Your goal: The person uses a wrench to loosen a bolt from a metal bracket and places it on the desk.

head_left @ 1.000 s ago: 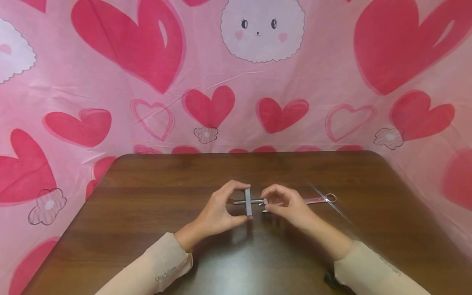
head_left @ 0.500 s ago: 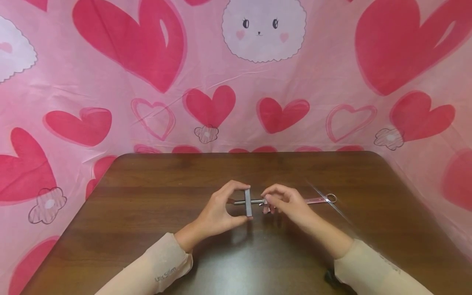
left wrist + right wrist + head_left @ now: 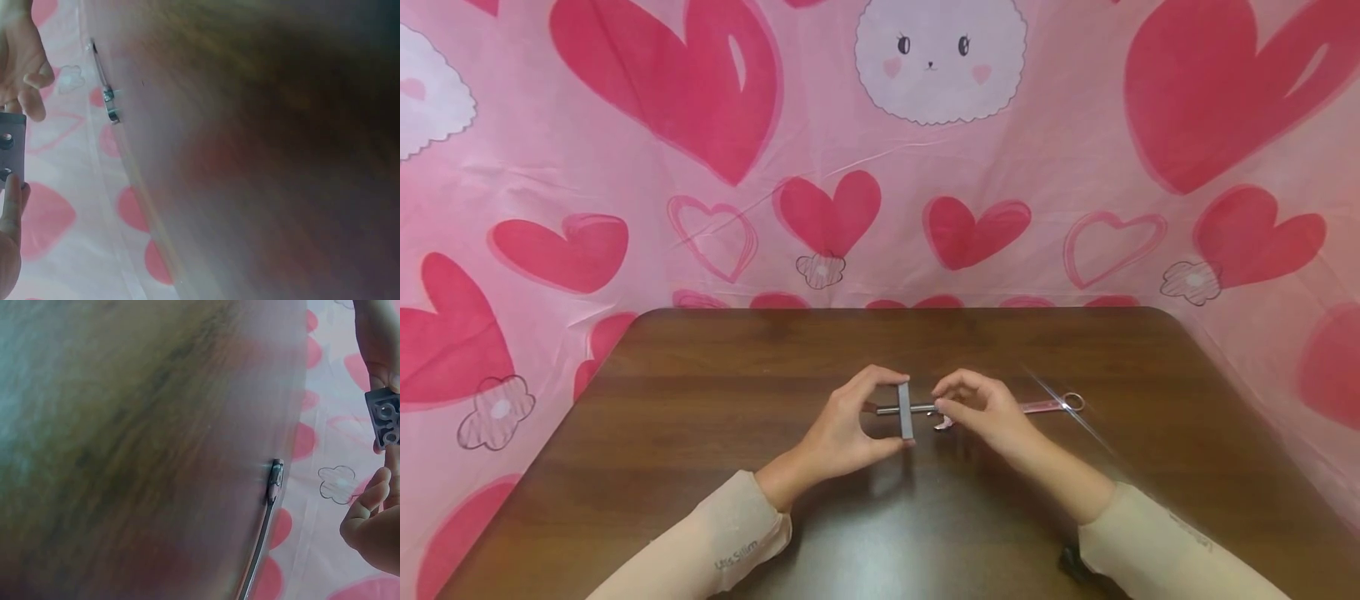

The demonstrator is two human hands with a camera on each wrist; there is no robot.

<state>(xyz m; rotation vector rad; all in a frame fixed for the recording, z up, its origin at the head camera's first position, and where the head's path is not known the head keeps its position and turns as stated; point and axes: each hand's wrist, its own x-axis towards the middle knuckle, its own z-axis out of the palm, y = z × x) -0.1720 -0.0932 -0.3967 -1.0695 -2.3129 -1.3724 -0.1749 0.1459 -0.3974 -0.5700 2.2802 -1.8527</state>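
Grey rectangular block in left hand, gripped between thumb and fingers; right hand just beside, pinching silver cylindrical metal rod through it.

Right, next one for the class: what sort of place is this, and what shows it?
Probably a small indoor workspace, perhaps set up for filming: a creased, pink heart-print sheet stands behind a brown table, and above the table the left hand holds a grey block with holes.
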